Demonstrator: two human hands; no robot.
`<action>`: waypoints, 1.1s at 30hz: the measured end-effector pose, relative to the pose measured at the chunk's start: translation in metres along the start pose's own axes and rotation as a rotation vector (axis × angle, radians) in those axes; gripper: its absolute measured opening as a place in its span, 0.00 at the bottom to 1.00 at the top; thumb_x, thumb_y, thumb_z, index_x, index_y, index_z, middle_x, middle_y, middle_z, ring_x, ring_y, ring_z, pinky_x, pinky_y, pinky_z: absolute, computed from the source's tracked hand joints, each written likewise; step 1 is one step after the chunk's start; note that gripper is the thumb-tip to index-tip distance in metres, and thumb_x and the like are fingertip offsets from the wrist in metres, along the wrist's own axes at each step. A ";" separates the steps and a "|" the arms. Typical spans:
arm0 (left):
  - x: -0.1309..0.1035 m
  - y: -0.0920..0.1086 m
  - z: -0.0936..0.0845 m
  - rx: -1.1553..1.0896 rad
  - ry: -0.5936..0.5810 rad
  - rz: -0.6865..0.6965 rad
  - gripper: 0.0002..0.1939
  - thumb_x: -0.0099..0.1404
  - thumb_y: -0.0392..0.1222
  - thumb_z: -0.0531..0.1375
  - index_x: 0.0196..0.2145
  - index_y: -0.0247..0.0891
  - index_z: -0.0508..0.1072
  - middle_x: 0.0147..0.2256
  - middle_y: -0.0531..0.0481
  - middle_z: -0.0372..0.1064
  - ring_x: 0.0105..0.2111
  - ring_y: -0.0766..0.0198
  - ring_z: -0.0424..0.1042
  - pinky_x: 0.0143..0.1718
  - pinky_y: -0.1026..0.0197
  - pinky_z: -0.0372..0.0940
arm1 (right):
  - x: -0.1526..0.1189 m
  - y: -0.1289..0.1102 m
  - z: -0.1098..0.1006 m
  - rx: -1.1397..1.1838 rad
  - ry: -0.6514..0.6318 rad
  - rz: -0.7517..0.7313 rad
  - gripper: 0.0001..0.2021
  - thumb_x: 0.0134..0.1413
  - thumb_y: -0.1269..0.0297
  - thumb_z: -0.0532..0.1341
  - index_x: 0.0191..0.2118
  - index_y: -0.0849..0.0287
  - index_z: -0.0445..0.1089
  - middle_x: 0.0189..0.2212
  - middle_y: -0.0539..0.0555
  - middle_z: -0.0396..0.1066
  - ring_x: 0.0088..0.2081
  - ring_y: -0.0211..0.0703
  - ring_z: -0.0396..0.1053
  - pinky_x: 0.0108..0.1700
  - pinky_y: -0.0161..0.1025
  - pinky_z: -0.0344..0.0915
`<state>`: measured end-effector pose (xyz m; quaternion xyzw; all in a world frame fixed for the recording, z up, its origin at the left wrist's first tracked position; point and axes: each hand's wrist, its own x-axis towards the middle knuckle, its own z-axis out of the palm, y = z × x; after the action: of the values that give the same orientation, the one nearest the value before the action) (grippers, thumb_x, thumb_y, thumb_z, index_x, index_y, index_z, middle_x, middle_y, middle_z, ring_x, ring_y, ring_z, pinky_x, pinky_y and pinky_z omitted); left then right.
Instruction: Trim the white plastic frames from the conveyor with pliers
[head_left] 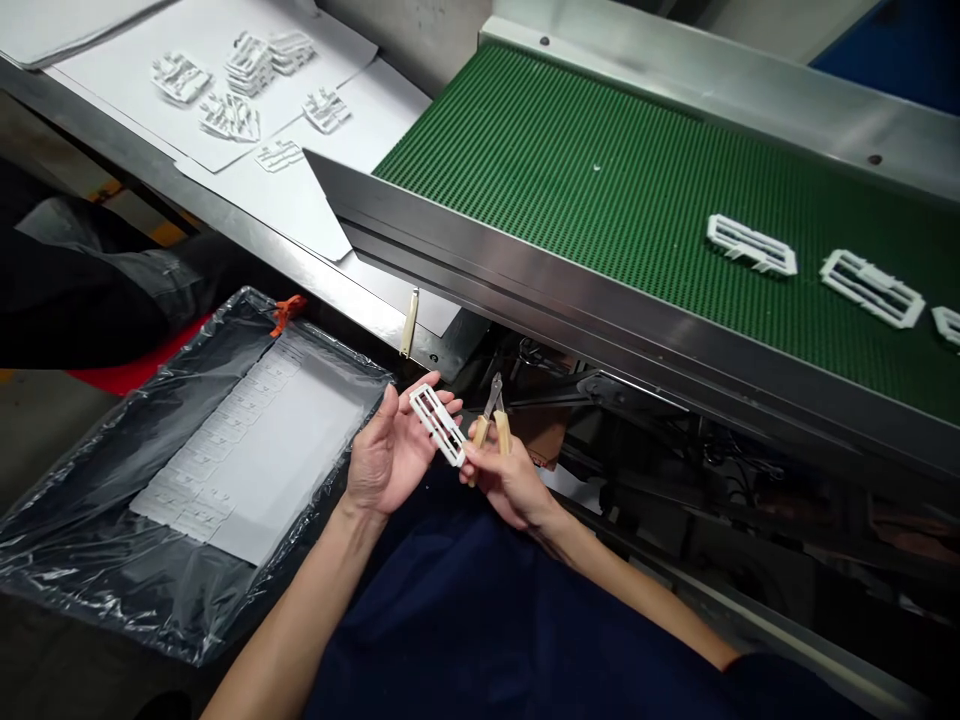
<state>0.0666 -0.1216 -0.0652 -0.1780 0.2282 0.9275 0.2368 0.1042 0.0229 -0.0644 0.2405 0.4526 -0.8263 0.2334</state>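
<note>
**White frame between both hands, cutters in the right**

The left hand (384,458) is spread wide, palm up, with one white frame (437,425) lying across its fingers. The right hand (517,482) pinches the frame's lower end at the thumb and also holds one pair of cutters (492,402), whose tips point up and away, just beside the frame.

Both hands are above the person's dark blue clothing (465,610), in an open pocket bounded on three sides. To the left, the edge of one bin (97,545) lined with dark plastic comes close to the left wrist. Ahead is the corner of the table (442,358), with one slim cream tool (409,322) near its edge. Ahead and to the right runs the metal wall (525,268) of the belt, apart from the cutters.

Inside the bin, one row of overlapping pale pieces (225,440) lies on a white sheet (296,465); one orange clip (287,313) grips the far rim. The green belt (570,210) carries three more frames (751,245), the third cut off by the view. Farther off, the table bears five clusters (250,65) and one single piece (277,155); the clusters are too small to count through.
</note>
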 end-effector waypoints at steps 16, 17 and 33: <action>0.017 0.002 0.009 0.562 0.208 0.108 0.10 0.53 0.40 0.67 0.32 0.32 0.74 0.28 0.50 0.71 0.26 0.65 0.73 0.26 0.68 0.67 | -0.007 -0.014 -0.024 -0.270 0.153 -0.301 0.13 0.50 0.60 0.63 0.37 0.58 0.59 0.29 0.50 0.69 0.28 0.36 0.66 0.33 0.36 0.65; 0.018 0.001 0.010 0.568 0.201 0.097 0.10 0.53 0.40 0.66 0.32 0.32 0.74 0.28 0.50 0.71 0.26 0.65 0.73 0.26 0.69 0.67 | -0.008 -0.014 -0.023 -0.287 0.153 -0.318 0.12 0.51 0.60 0.62 0.37 0.58 0.59 0.29 0.50 0.68 0.29 0.36 0.66 0.34 0.37 0.65; 0.030 -0.006 0.022 0.466 0.022 -0.070 0.09 0.61 0.43 0.60 0.35 0.33 0.73 0.32 0.48 0.72 0.30 0.66 0.72 0.30 0.68 0.67 | -0.020 -0.005 -0.018 -0.463 0.385 -0.490 0.11 0.50 0.62 0.62 0.37 0.57 0.60 0.30 0.48 0.63 0.30 0.35 0.62 0.36 0.35 0.62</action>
<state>0.0397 -0.0946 -0.0622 -0.1366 0.4326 0.8388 0.3012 0.1203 0.0440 -0.0573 0.2170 0.7068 -0.6732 -0.0120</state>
